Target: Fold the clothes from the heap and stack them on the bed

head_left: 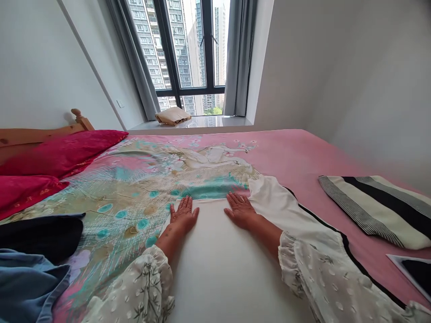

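A white garment with black trim [218, 260] lies spread on the bed in front of me; I cannot tell its exact kind. My left hand [183, 214] rests flat on its far left corner, fingers stretched forward. On the far right part, my right hand [240, 211] lies flat with the fingers spread. Both palms face down, and neither hand grips anything. To the right of my right hand, a wrinkled section of the white cloth with a black edge runs toward the near right.
The bed carries a pink sheet [279, 150] with a peacock print. Red pillows [70, 150] lie at the left. Black cloth [40, 235] and blue denim [30, 285] sit near left. A folded striped cloth [377, 206] is at right. A beige bundle [173, 115] rests on the windowsill.
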Action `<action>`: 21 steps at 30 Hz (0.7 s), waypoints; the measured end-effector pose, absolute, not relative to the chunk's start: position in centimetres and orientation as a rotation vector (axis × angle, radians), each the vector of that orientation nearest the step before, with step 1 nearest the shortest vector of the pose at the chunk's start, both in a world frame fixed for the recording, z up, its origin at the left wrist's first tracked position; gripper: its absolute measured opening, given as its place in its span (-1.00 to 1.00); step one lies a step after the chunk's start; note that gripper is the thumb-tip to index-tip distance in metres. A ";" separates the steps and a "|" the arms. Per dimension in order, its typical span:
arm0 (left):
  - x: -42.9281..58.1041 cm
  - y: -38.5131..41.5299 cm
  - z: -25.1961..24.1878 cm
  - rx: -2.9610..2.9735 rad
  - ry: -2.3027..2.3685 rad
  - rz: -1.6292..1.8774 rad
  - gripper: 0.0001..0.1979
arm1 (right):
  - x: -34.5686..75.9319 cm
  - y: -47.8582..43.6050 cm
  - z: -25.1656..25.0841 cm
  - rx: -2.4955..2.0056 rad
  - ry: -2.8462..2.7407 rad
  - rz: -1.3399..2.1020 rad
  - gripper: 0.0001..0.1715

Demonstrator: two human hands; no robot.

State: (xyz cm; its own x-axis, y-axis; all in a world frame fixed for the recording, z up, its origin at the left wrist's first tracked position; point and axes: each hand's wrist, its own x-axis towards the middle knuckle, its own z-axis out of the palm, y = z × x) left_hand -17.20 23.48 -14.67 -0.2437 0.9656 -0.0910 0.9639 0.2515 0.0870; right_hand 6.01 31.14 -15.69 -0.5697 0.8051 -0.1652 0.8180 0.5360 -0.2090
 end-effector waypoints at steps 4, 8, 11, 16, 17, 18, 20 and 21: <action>-16.2 22.2 -14.7 1.969 2.357 0.071 -0.41 | 5.9 29.3 -14.9 1.444 2.744 -0.411 -0.20; -16.5 19.7 -15.7 2.429 1.789 0.053 -0.40 | 7.4 25.7 -15.4 0.896 3.011 -0.476 -0.21; -19.5 19.5 -16.1 2.198 2.089 -0.007 -0.34 | 11.1 26.3 -16.4 1.149 2.920 -0.400 -0.20; -24.2 19.1 -15.3 1.853 2.478 -0.087 -0.36 | 21.1 29.9 -17.9 1.848 2.529 -0.119 -0.22; -23.8 18.7 -15.0 1.782 2.545 -0.081 -0.38 | 22.5 29.8 -17.8 1.917 2.458 -0.092 -0.23; -22.8 18.2 -14.7 1.706 2.623 -0.065 -0.40 | 23.3 29.3 -17.6 1.986 2.385 -0.072 -0.24; -18.8 17.0 -14.3 1.647 2.715 -0.008 -0.44 | 22.7 26.8 -16.9 2.105 2.281 -0.044 -0.26; -16.0 16.3 -14.1 1.707 2.688 0.035 -0.45 | 21.4 25.0 -16.5 2.112 2.290 -0.050 -0.27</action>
State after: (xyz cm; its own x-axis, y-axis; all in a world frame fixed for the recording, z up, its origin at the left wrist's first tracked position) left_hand -16.00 16.26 -14.13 -0.4248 0.9040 0.0477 0.9049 0.4255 -0.0044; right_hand 21.38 25.03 -16.46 -0.0805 0.9959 -0.0406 0.9967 0.0803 -0.0061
